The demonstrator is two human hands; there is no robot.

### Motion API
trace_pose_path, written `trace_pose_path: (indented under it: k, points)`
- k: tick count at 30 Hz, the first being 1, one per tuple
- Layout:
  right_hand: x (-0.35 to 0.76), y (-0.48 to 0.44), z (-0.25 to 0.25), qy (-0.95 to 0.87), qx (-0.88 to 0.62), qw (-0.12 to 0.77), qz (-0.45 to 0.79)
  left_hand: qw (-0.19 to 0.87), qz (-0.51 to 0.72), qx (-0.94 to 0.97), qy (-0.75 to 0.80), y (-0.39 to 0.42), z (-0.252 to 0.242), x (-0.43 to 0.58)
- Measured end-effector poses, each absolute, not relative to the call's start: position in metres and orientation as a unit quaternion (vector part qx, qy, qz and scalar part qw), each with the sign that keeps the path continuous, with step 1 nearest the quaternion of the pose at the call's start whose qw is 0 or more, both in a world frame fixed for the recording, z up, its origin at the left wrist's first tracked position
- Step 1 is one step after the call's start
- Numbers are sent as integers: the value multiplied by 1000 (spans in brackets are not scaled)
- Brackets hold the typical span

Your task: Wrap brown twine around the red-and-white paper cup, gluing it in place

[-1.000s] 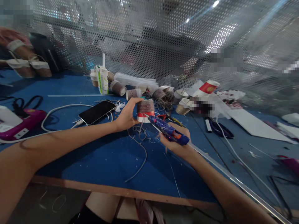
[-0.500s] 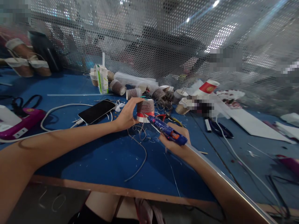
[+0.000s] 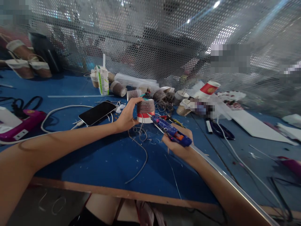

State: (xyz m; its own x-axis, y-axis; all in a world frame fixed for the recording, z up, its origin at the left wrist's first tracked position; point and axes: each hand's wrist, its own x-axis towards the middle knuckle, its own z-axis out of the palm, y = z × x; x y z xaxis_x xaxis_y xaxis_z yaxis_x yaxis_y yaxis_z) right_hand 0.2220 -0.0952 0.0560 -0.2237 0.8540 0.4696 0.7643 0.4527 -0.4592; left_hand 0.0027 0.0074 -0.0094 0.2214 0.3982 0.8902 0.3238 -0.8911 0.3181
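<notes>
Upside down in my left hand (image 3: 128,115) is a paper cup (image 3: 145,106), red and white near the rim, its upper part wound with grey-brown cord. My fingers grip its left side and top. My right hand (image 3: 180,141) is wrapped round a blue glue gun (image 3: 172,130), whose nozzle points at the red band on the cup's right side; whether it touches I cannot tell. A long clear glue stick (image 3: 218,172) runs out of the gun's back along my forearm. From the cup, loose cord (image 3: 146,157) trails over the blue table (image 3: 98,163).
Left lie a phone (image 3: 98,112) on a white cable and a magenta power strip (image 3: 25,124). Behind the cup stand several cord-wound cups (image 3: 118,88) and a drink carton (image 3: 102,80). Pliers (image 3: 222,130) and white board (image 3: 261,125) lie right. A perforated metal screen (image 3: 141,40) closes the back.
The glue gun and my right hand have shifted slightly right, the nozzle drawing away from the cup's front towards its right side. The cup has moved slightly left with my left hand.
</notes>
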Motion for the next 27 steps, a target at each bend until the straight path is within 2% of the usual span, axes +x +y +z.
trace_pose_path:
  k: [14, 27]
  points:
    - [222, -91, 60, -769, -509, 384, 44, 78, 613, 748, 241, 8, -12, 6]
    - [228, -90, 57, -720, -572, 381, 95, 105, 631, 734, 227, 11, -17, 8]
